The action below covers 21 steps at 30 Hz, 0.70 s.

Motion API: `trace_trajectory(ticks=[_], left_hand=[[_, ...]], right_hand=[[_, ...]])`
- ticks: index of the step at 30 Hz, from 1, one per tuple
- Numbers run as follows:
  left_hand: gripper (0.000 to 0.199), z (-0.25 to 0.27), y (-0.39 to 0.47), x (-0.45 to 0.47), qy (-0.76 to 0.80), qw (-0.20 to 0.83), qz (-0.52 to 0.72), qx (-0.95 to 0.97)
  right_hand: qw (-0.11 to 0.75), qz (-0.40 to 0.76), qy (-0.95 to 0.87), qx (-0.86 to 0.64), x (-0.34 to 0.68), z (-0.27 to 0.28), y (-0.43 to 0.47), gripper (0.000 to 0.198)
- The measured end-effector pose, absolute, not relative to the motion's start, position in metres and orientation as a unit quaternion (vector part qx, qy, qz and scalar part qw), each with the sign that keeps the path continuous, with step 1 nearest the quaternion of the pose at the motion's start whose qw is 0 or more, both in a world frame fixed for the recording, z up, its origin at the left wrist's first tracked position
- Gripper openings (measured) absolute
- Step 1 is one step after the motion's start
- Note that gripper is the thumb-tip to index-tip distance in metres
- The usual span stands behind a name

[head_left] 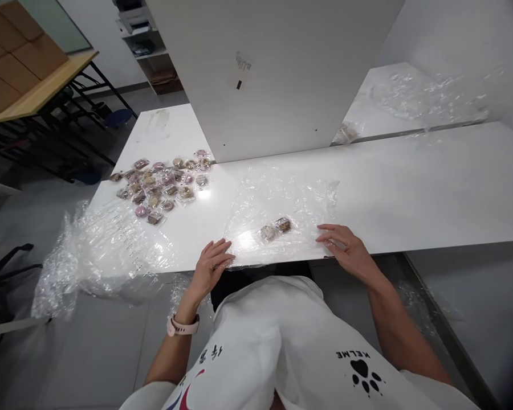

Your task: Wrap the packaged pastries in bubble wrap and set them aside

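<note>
A clear sheet of bubble wrap [260,196] lies spread on the white table in front of me. Two small wrapped items [283,224], one brown and one pale, sit side by side on its near part. At the sheet's left near corner is my left hand [212,263], fingers stretched out and touching the edge. My right hand [344,249] is at the right edge, its fingers extended and slightly apart, fingertips at the film. Whether either hand pinches the thin film is hard to see; neither holds one of the wrapped items.
Many small wrapped items [166,182] lie scattered at the left of the table. A pile of bubble wrap [115,239] hangs over the left edge. A tall white panel [277,80] stands behind the sheet. More plastic wrap [427,99] lies at the back right.
</note>
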<state>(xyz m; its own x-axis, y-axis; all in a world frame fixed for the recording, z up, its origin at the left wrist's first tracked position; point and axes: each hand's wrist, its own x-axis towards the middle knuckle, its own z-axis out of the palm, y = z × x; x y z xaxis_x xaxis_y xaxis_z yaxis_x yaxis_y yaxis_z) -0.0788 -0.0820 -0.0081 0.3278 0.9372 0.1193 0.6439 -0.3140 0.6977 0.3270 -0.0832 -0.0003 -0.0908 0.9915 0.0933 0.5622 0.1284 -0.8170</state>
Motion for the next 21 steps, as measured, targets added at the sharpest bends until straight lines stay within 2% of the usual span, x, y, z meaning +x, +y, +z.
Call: trace_trajectory(ticks=[3,6,9,11,14,17,19,21], left_hand=[[0.020,-0.003,-0.082,-0.081,0.515,0.311,0.277,0.749],[0.016,0.008,-0.078,-0.081,0.533,0.359,0.296,0.707],[0.017,0.020,-0.073,-0.078,0.563,0.413,0.317,0.642],[0.019,0.024,-0.071,-0.076,0.578,0.426,0.325,0.616],[0.022,0.018,-0.071,-0.076,0.571,0.403,0.326,0.637],[0.022,0.005,-0.072,-0.080,0.540,0.361,0.330,0.685],[0.021,-0.003,-0.072,-0.083,0.524,0.339,0.326,0.710],[0.020,-0.007,-0.072,-0.085,0.513,0.324,0.318,0.728]], right_hand=[[0.305,0.349,-0.658,-0.593,0.333,0.002,-0.093,0.014],[0.307,0.300,-0.627,-0.650,0.333,0.006,-0.097,0.015],[0.351,0.215,-0.600,-0.686,0.330,0.012,-0.093,0.026],[0.381,0.117,-0.584,-0.708,0.331,0.012,-0.092,0.038],[0.350,0.004,-0.541,-0.765,0.335,0.000,-0.098,0.054],[0.320,0.083,-0.550,-0.767,0.333,-0.014,-0.105,0.056],[0.356,0.167,-0.570,-0.721,0.325,-0.016,-0.101,0.054],[0.399,0.235,-0.580,-0.670,0.315,-0.013,-0.088,0.061]])
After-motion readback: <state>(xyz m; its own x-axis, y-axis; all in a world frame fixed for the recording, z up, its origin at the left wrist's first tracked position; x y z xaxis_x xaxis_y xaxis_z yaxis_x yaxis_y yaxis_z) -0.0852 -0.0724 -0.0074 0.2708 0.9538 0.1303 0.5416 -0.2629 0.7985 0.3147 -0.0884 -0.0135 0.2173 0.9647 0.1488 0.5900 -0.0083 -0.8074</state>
